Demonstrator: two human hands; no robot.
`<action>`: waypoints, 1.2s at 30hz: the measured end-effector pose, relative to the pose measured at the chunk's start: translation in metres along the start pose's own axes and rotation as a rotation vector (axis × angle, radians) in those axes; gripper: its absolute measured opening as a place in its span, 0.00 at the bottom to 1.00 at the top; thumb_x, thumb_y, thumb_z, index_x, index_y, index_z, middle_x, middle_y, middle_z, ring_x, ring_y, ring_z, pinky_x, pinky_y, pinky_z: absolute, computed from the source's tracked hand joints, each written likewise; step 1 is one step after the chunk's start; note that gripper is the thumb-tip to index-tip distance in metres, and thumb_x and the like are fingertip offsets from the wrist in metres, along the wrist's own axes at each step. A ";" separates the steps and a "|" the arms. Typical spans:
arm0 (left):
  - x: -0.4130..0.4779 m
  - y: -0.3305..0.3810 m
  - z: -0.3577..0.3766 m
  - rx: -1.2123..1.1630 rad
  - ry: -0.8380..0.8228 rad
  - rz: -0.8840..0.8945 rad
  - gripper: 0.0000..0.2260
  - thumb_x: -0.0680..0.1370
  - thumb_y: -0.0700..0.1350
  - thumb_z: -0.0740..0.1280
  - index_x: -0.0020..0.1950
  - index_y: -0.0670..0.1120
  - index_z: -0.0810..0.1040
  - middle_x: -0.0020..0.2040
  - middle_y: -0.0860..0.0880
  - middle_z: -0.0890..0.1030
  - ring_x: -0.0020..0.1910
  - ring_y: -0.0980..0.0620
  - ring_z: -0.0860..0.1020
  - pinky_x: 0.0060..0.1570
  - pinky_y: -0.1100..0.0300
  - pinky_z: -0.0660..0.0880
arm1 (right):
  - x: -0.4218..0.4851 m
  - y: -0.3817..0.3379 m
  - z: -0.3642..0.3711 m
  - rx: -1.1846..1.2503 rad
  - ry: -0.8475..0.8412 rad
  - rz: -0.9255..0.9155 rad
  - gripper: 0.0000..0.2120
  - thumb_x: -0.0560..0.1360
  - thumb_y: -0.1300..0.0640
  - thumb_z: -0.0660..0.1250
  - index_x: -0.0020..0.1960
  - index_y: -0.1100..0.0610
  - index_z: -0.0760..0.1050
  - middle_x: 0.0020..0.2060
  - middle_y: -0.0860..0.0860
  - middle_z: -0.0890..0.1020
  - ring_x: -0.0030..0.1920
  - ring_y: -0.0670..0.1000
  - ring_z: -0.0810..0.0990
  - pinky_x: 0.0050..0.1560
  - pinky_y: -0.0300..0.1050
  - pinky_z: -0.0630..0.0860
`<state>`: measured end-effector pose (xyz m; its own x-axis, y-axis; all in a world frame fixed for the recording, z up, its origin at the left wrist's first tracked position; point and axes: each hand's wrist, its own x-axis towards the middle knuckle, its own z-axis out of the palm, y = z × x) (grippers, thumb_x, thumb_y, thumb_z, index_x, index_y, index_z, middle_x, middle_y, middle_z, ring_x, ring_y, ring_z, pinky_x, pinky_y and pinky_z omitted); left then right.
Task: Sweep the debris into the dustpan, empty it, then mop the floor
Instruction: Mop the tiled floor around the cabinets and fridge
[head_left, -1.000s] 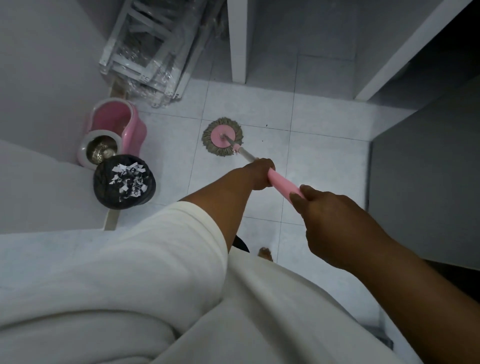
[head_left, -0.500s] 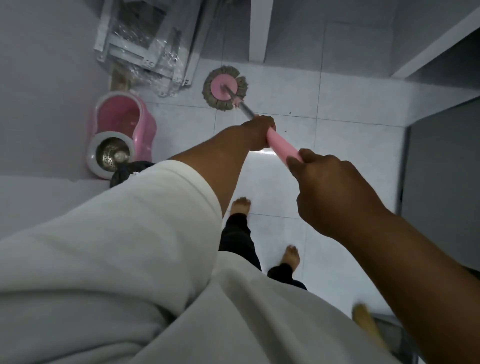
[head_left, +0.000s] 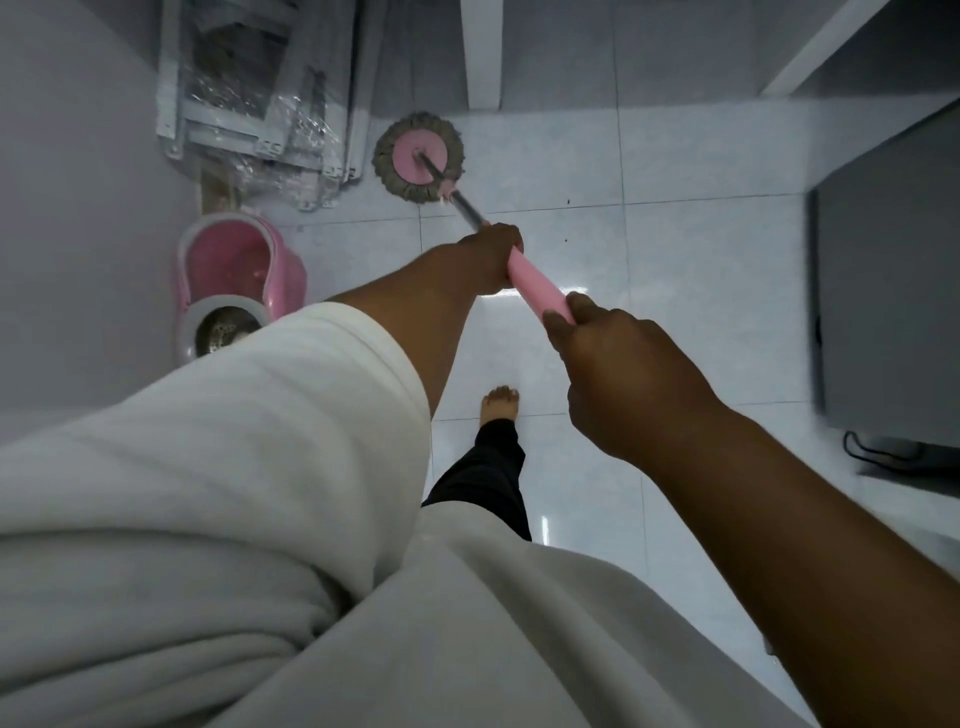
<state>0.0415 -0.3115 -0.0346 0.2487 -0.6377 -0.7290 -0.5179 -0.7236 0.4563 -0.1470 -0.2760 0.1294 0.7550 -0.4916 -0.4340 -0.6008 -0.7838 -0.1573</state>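
A spin mop with a round pink head (head_left: 418, 157) and grey fringe rests on the white tiled floor (head_left: 675, 270), close to the far wall. Its metal shaft runs back to a pink handle (head_left: 537, 289). My left hand (head_left: 488, 254) grips the handle lower down, nearer the mop head. Behind it, my right hand (head_left: 623, 374) is closed around the handle's top end. A pink mop bucket (head_left: 234, 270) with a metal spinner basket stands at the left, partly hidden by my white sleeve.
Plastic-wrapped white frames (head_left: 260, 98) lean on the wall at the upper left, beside the mop head. A white post (head_left: 480, 52) stands at the top. A dark cabinet (head_left: 888, 291) with a cable lies at the right. My bare foot (head_left: 500, 405) is on the tiles.
The mop head has gone from mid-floor to the far wall beside the frames. The black bin with paper scraps has dropped out of sight behind my sleeve. Both hands keep their grip.
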 end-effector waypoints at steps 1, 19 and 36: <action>-0.010 0.000 0.006 0.064 -0.005 0.027 0.03 0.77 0.46 0.65 0.47 0.52 0.71 0.50 0.49 0.71 0.46 0.50 0.75 0.38 0.66 0.73 | -0.010 -0.003 0.003 0.010 -0.001 0.007 0.23 0.76 0.62 0.62 0.70 0.59 0.65 0.59 0.55 0.74 0.39 0.51 0.66 0.40 0.41 0.64; -0.231 -0.067 0.204 0.258 -0.111 0.148 0.21 0.79 0.42 0.66 0.71 0.47 0.68 0.72 0.43 0.68 0.68 0.42 0.71 0.67 0.49 0.70 | -0.289 -0.112 0.105 0.081 -0.112 0.164 0.24 0.73 0.58 0.66 0.68 0.55 0.67 0.56 0.52 0.73 0.33 0.51 0.63 0.27 0.35 0.48; -0.129 -0.130 0.053 0.320 -0.059 0.228 0.20 0.79 0.38 0.63 0.72 0.46 0.68 0.73 0.43 0.67 0.69 0.43 0.69 0.69 0.51 0.68 | -0.113 -0.182 0.069 0.132 -0.051 0.170 0.26 0.77 0.59 0.63 0.74 0.57 0.64 0.67 0.57 0.72 0.46 0.54 0.79 0.48 0.41 0.74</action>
<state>0.0328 -0.1214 -0.0271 0.0551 -0.7495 -0.6597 -0.7854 -0.4406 0.4349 -0.1413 -0.0513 0.1463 0.6275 -0.5904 -0.5076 -0.7502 -0.6329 -0.1912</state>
